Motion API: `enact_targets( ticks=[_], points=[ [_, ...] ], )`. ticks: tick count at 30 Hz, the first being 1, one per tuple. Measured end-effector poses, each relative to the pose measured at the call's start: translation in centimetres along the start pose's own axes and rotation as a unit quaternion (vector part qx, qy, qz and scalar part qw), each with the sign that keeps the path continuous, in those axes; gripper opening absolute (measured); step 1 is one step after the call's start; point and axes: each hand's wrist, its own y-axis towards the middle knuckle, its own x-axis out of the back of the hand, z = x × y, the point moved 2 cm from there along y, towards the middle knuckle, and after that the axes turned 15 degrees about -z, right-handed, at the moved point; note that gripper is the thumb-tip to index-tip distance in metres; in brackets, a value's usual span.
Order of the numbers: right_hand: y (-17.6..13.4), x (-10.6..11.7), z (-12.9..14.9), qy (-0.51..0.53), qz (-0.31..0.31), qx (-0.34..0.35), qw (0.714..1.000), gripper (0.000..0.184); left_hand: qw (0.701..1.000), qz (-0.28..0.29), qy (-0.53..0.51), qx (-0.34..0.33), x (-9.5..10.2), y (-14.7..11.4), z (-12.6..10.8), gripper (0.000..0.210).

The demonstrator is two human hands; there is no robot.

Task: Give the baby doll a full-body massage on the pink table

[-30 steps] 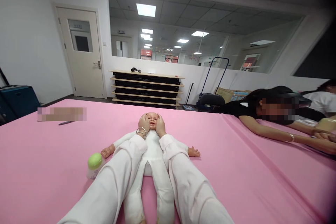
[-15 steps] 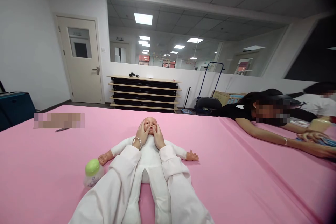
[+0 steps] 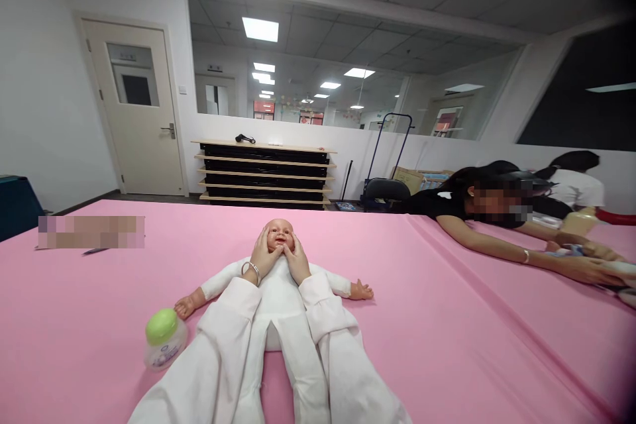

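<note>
A baby doll [image 3: 279, 295] lies on its back on the pink table cover [image 3: 422, 344], head away from me and arms spread. Its body is white cloth; head and hands are skin-coloured. My left hand [image 3: 263, 257], with a silver bangle at the wrist, cups one side of the doll's face. On the other cheek rests my right hand [image 3: 298, 262], fingers along the side of the head. Both thumbs meet at the chin, below the smiling mouth. A clear jar with a green lid [image 3: 161, 327] stands near the doll's hand on the left.
At the right, another person's forearm [image 3: 491, 248] stretches across the same table, their hands on something blurred. A blurred-out patch [image 3: 92, 232] covers items at the far left. Behind the table are stacked shelves [image 3: 265, 175], a black chair [image 3: 385, 192] and a trolley handle [image 3: 392, 116].
My thumbs have slid from beside the doll's mouth down to its chin, so the mouth shows. The view has turned slightly right. The other person's hands have shifted.
</note>
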Motion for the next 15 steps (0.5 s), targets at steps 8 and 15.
enact_targets(
  ticks=[8,15],
  points=[
    [-0.1,-0.05,0.29,0.001,-0.003,0.017,1.0,0.058,1.0,0.0,-0.008,0.006,0.2,0.02,-0.15,0.071],
    [-0.03,-0.17,0.06,0.01,0.007,0.011,1.0,0.062,1.0,0.006,0.002,0.001,0.37,-0.04,-0.4,0.075]
  ],
)
